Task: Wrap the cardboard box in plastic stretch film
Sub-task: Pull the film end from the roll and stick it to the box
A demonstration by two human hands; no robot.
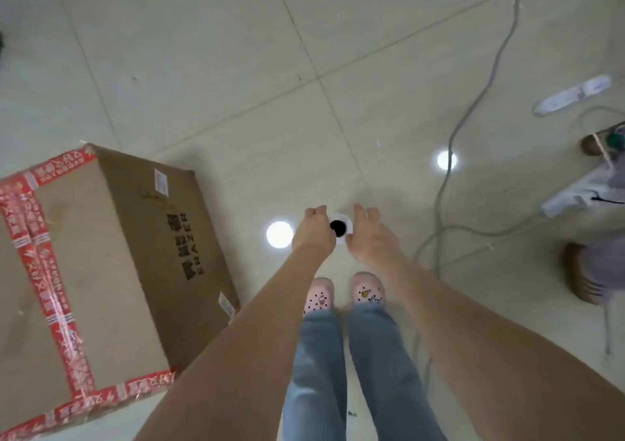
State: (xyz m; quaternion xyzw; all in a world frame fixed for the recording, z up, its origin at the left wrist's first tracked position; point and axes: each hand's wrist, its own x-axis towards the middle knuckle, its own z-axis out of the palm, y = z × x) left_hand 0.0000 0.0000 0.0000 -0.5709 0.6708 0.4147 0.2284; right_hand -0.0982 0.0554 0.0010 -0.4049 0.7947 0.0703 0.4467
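Hands together now, left hand (313, 234) and right hand (370, 239) clasping the film roll (341, 228) between them. Cardboard box (84, 237) at nine o'clock, well apart, on the tiled floor (203, 68); cable (449, 142) at two o'clock.

Film roll (342, 229), end face between left fingers (316, 210) and right fingers (363, 212): white, black core hole.
Cardboard box (101, 254), left of the fingers: plain brown, dark printed lettering on the side, small white labels.
Tape (50, 271) on its edges and across its top: glossy red, repeating white print.
Floor (203, 68) beyond the fingers: pale cream tiles, thin grey grout lines, two round white glare spots (279, 234).
Cable (473, 109), right of the fingers: grey.
Power strip (571, 97), far right: white.
Below the fingers: clogs (367, 291) pink with black dots and small charms; jeans (318, 356) light blue.
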